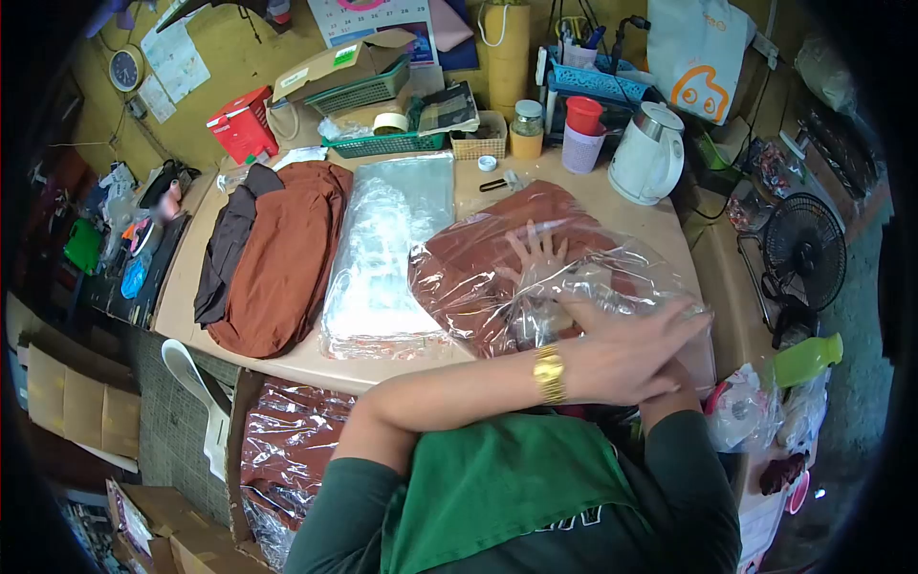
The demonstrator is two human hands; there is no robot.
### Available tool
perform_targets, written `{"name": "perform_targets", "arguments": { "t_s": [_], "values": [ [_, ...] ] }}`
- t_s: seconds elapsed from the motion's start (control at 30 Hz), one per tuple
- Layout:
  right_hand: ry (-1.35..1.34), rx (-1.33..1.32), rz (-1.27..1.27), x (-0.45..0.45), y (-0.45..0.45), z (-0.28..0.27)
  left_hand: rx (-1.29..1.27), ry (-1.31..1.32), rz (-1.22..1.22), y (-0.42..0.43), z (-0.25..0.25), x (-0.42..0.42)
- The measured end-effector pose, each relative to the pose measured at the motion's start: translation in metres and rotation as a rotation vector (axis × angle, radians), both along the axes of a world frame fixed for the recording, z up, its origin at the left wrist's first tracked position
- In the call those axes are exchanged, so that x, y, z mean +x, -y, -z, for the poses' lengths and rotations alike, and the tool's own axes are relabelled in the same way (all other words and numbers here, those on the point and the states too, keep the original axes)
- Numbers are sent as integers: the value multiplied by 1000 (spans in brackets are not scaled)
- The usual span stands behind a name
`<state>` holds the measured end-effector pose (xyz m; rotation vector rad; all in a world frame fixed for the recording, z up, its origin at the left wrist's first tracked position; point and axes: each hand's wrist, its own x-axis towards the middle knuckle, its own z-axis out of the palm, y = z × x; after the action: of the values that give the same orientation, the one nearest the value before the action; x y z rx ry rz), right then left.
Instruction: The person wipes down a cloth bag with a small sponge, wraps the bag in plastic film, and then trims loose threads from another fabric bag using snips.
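Observation:
My right hand is inside a clear plastic bag, its fingers spread flat over folded brown fabric. My left hand, with a gold watch on the wrist, crosses over my right forearm. Its fingers are apart and rest on the bag near its right end; whether they pinch the film is hard to see. Left of the bag lies a stack of clear plastic bags. Further left, a folded brown garment with a dark part lies on the table.
Along the table's back stand green baskets, a jar, a lilac cup and a white kettle. A black fan is at right. Below the table's front edge, a carton holds bagged brown items.

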<state>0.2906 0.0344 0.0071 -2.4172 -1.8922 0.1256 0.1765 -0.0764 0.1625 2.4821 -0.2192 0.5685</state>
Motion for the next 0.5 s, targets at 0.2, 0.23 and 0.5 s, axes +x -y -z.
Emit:
{"name": "perform_targets", "arguments": {
  "t_s": [0.2,0.23,0.5],
  "values": [
    [-46,-57,-111,21,-16,22,292,-460,-276,-84,70,-103],
    [-50,-56,-104,18,-22,20,295,-463,-269,-91,98,-106],
    [13,120,80,27,-48,2,134,7,-207,-78,109,-94]
  ]
}}
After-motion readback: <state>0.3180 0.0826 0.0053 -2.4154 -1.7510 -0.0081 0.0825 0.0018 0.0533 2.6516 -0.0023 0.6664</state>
